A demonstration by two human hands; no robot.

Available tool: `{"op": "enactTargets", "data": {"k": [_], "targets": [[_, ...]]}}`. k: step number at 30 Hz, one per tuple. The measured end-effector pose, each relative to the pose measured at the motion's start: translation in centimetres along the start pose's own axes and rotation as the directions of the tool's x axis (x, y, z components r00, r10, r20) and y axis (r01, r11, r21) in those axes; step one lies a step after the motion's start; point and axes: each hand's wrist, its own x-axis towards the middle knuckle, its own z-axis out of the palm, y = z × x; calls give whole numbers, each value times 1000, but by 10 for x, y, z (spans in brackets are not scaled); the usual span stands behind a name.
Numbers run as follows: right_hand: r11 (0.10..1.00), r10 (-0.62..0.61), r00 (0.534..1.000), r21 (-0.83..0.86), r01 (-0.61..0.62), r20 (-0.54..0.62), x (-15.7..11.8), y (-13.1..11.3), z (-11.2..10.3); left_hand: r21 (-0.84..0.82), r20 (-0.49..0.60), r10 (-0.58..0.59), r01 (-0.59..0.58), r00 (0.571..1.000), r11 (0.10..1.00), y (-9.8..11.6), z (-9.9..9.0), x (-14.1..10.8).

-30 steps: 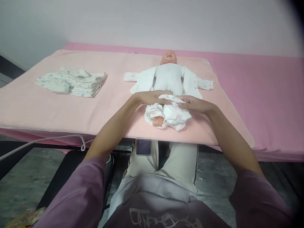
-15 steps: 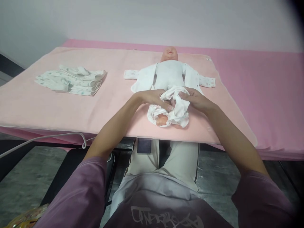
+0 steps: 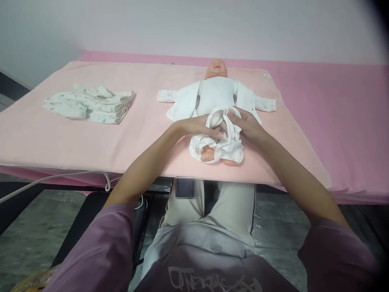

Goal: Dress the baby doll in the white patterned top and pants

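Observation:
A baby doll lies on its back on a pale pink mat, head away from me, in a white top with its sleeves spread. Bunched white pants surround the doll's lower legs, and one foot shows through an opening. My left hand grips the left side of the bunched cloth, its thumb across the opening. On the right side, my right hand pinches the upper edge between thumb and fingers. Some fingers of both hands are hidden by the cloth.
Folded patterned white clothes lie on the left of the pale pink mat. A darker pink cover spreads to the right. A white cable runs along the front edge at the left, above a black chair.
My right hand has lifted the upper edge of the pants slightly, and the opening looks wider and rounder. The left thumb has shifted slightly right and remains at the cloth.

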Motion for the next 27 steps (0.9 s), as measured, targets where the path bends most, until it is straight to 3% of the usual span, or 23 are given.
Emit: {"op": "enactTargets", "data": {"k": [4, 12, 18, 24, 27], "targets": [[1000, 8, 1000, 17, -8, -1, 4, 6, 2, -8, -125, -22, 21, 992, 1000, -4, 6, 3], [998, 40, 989, -63, -32, 141, -2, -3, -18, -73, -140, -58, 48, 988, 996, -13, -9, -1], [991, 29, 998, 128, -37, 62, -2, -8, -2, -18, -180, -55, 53, 982, 998, -16, -8, 1], [998, 57, 996, 5, -57, 69, 3, -1, -12, 8, -231, -56, 59, 971, 998, -14, -7, 2], [1000, 28, 1000, -12, -28, 15, 4, 1, -10, -29, -149, -87, 83, 985, 996, -11, -6, 0]]}}
